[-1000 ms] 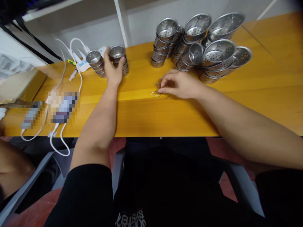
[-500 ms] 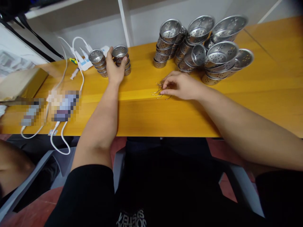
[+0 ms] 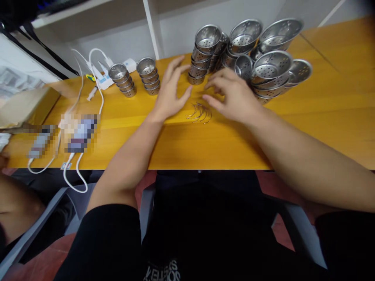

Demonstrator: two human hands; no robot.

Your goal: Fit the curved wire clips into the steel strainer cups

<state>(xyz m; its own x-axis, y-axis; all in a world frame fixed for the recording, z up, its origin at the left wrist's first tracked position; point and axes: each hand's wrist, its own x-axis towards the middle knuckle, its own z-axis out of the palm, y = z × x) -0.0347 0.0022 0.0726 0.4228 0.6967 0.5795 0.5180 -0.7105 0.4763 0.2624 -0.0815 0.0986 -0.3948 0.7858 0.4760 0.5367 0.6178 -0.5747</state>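
My left hand [image 3: 172,90] is open over the table, fingers spread, between the left cup stacks and the taller stacks. Across from it, my right hand [image 3: 231,91] is open with fingers apart and nothing in them. Several thin bent wire hooks [image 3: 200,113] lie on the wood just below the gap between my hands. A stack of perforated metal cups [image 3: 149,76] stands left of my left hand, with another similar cup stack [image 3: 122,80] beside it. Close to my fingertips is a taller stack of perforated cups [image 3: 200,62]. A tilted perforated cup [image 3: 243,68] is partly hidden by my right hand.
Larger perforated metal cups [image 3: 271,70] are piled at the back right. Two blurred-out phones [image 3: 82,134] with white cables, a power strip [image 3: 105,82], a syringe [image 3: 92,93] and a cardboard box [image 3: 32,103] sit at left. Another person's leg [image 3: 17,207] shows at lower left.
My left hand has let go of the right one of the two small cup stacks and moved right. My right hand has lifted off the wire hooks, its fingers opening.
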